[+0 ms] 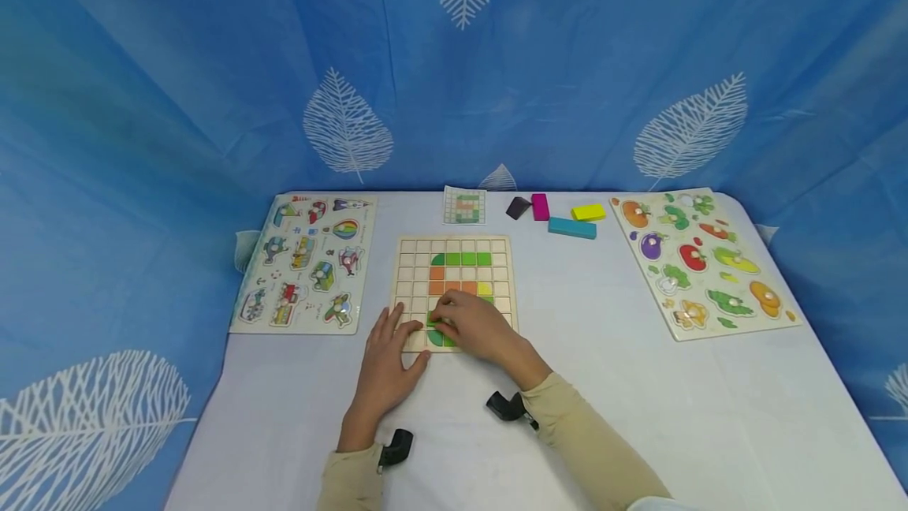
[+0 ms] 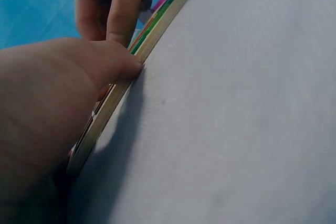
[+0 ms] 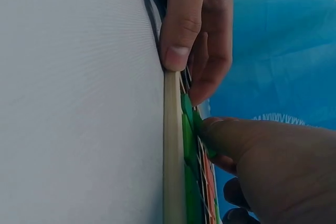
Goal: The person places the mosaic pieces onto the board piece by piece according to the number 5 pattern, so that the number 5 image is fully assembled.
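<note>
A white table [image 1: 638,385] stood in a little nook, and a blue cloth with white leaf shapes [image 1: 347,128] hung all around it.

In the middle of the table lay a wooden grid board [image 1: 411,259]. Many of its small squares were bare. Some held colored tiles: green ones in a row near the top, orange ones under them, a yellow one on the right, and more green ones at the near edge.

The left hand [image 1: 388,357] lay flat on the near left corner of the board. Its fingers were straight and spread, and its thumb [image 2: 118,61] pressed against the board's near edge. It held nothing.

The right hand [image 1: 471,326] rested on the near part of the board, just beside the left hand. Its fingertips pinched a green tile [image 3: 197,124] that sat on the board near the front edge. Most of that tile was hidden under the fingers in the head view.

A small pattern card [image 1: 465,206] lay just behind the board. To its right were four loose blocks near each other: a black one [image 1: 519,207], a pink one [image 1: 541,207], a yellow one [image 1: 589,213] and a teal one [image 1: 571,228].

On the far left lay a puzzle board with vehicles [image 1: 307,265] in its slots. On the far right lay a puzzle board with vegetables [image 1: 704,260].
</note>
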Tool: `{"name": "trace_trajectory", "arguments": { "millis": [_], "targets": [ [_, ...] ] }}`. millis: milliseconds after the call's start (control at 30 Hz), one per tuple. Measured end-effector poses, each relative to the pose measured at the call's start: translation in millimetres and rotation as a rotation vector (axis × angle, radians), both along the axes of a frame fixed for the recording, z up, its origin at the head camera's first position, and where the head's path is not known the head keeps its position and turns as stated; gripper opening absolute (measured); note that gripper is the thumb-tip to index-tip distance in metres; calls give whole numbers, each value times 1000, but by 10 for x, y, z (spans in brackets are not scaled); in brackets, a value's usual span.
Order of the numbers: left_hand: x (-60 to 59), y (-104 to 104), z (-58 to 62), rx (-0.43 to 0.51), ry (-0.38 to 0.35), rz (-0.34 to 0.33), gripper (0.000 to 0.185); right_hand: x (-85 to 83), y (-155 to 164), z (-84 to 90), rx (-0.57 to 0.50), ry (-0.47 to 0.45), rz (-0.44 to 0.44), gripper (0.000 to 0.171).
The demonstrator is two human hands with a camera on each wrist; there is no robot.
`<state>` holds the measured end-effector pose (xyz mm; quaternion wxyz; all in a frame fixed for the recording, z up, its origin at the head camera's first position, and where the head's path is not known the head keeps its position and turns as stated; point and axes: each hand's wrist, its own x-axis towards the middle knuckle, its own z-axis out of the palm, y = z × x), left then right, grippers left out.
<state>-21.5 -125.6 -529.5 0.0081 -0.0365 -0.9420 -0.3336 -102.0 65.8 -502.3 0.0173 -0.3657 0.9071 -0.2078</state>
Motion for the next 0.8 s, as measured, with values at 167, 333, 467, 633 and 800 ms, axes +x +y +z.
{"name": "trace_trajectory", "arguments": {
  "millis": [167,333,467,633,800],
  "targets": [
    [11,5,7,0,4,-2,42,9,-16,27,33,5,7,14],
    [18,9,10,-3,4,-1,42,25,-4,36,52,23,17,15],
    [17,7,7,-6,9,-3,42,39,19,49,55,29,14,15],
    [10,18,-16,-10,13,-5,42,59,99,48,65,30,-24,16],
    [21,37,-39,1,8,-6,42,121,359,27,41,53,-123,15]
  ]
}}
